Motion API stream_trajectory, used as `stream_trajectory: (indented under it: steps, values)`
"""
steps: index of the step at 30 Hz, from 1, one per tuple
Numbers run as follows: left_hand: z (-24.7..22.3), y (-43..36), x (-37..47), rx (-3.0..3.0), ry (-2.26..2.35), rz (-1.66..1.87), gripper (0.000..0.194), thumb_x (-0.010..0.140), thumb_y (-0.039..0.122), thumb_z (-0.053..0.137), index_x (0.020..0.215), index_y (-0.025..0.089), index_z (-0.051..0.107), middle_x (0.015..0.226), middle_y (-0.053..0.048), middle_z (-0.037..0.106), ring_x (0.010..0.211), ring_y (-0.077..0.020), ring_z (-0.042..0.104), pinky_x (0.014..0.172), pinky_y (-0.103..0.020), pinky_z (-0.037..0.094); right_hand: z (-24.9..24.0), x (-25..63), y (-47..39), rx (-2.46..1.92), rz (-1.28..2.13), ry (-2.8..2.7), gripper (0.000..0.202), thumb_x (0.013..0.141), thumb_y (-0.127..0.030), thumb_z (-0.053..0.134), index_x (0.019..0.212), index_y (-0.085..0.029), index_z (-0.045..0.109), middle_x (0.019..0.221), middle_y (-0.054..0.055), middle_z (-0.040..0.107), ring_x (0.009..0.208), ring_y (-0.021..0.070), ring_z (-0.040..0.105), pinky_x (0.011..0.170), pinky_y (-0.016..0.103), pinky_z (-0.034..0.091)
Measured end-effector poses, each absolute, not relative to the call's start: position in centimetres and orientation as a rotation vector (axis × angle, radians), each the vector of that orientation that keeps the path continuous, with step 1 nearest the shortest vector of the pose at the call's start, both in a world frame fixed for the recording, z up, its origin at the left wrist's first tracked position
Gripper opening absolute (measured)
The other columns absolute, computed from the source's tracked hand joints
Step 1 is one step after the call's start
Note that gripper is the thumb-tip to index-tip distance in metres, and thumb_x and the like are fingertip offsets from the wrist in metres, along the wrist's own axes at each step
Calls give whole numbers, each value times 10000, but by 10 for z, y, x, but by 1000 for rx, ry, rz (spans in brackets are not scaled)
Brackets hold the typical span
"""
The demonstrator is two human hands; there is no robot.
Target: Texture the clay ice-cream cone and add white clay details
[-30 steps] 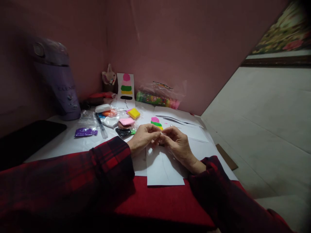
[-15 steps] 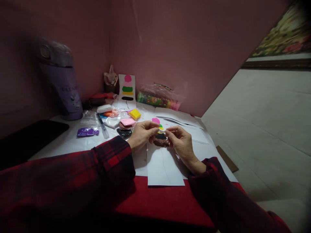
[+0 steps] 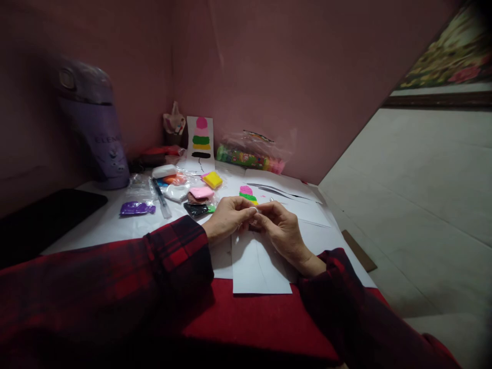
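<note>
Between the fingertips of both hands is a small piece of white modelling clay (image 3: 254,209), mostly covered by the fingers. My left hand (image 3: 227,219) pinches it from the left, and my right hand (image 3: 283,231) pinches it from the right. Both hands hover over a white paper strip (image 3: 262,269). Beyond my fingers, the strip carries a pink clay patch (image 3: 246,190) and a green clay band (image 3: 249,197), with a bit of yellow below. Brown clay shows only partly beneath my hands.
At the back leans a card with coloured bands (image 3: 201,139), beside a bag of colourful sticks (image 3: 249,158). Clay packets, including yellow (image 3: 212,179), pink (image 3: 201,192) and purple (image 3: 137,208), lie left near a pen (image 3: 163,202). A purple bottle (image 3: 103,138) stands far left.
My hands have come closer together, and the white clay between them shows less. The brown and black clay below is now more covered by my fingers.
</note>
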State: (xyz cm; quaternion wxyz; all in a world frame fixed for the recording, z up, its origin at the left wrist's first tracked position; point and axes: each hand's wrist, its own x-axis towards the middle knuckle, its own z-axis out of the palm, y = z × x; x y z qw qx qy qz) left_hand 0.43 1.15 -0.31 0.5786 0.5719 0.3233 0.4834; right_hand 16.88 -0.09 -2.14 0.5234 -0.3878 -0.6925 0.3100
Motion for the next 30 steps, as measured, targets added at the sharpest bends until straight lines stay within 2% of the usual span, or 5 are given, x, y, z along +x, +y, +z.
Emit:
stream_trajectory:
  steps: [6, 13, 17, 25, 30]
  values:
    - [3, 7, 10, 1281, 844, 1205, 109, 800, 98, 630, 694, 115, 611, 451, 38, 541, 354, -64, 442, 379, -180, 315, -15, 166, -1, -913, 737, -1585, 169, 812, -327, 737, 794, -194, 635, 638, -35, 622, 526, 102, 546, 497, 246, 461]
    - [-2, 14, 6, 1152, 825, 1361, 87, 806, 164, 678, 806, 120, 602, 575, 18, 611, 389, -80, 499, 374, -196, 380, -10, 164, 2, -943, 758, -1421, 238, 747, -367, 769, 746, -189, 611, 567, -60, 563, 423, 85, 486, 407, 238, 415]
    - [-3, 13, 5, 1202, 764, 1231, 183, 770, 210, 729, 886, 103, 637, 617, -3, 649, 424, -84, 528, 411, -194, 388, -10, 165, 0, -910, 813, -1483, 257, 782, -424, 746, 804, -192, 637, 633, -41, 600, 459, 98, 532, 425, 247, 454]
    - [-7, 13, 4, 1347, 735, 1155, 252, 716, 326, 775, 733, 110, 648, 566, -2, 610, 435, -84, 512, 433, -201, 368, -14, 165, -2, -896, 846, -1573, 226, 785, -384, 761, 908, -227, 656, 703, -8, 701, 615, 161, 649, 522, 277, 510]
    - [-7, 13, 4, 1322, 701, 1132, 306, 720, 384, 772, 770, 107, 650, 618, -22, 638, 445, -84, 523, 430, -200, 374, -15, 165, -2, -920, 777, -1571, 173, 821, -353, 731, 865, -203, 658, 676, -10, 686, 560, 136, 612, 504, 265, 485]
